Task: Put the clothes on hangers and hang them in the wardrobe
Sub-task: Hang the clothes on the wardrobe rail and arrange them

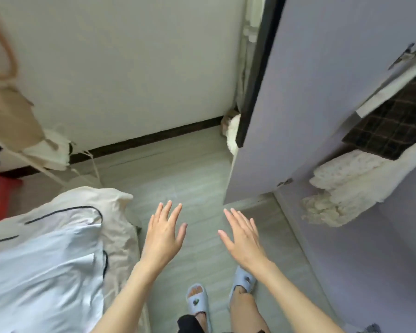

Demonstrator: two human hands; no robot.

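My left hand (165, 233) and my right hand (241, 236) are held out in front of me above the floor, fingers straight and spread, holding nothing. A white garment with thin dark piping (46, 255) lies spread on the cream-covered bed (120, 227) at lower left, just left of my left hand. The lilac wardrobe door (310, 104) stands open on the right. Inside the wardrobe, a dark checked garment (389, 121) and a cream lacy garment (346, 188) hang. No hanger is visible.
A white wall with a dark skirting board (154, 137) runs across ahead. A beige bag (7, 109) and white rack sit at upper left, with a red stool (0, 195) below. My slippered feet (197, 301) stand on the pale floor between bed and wardrobe.
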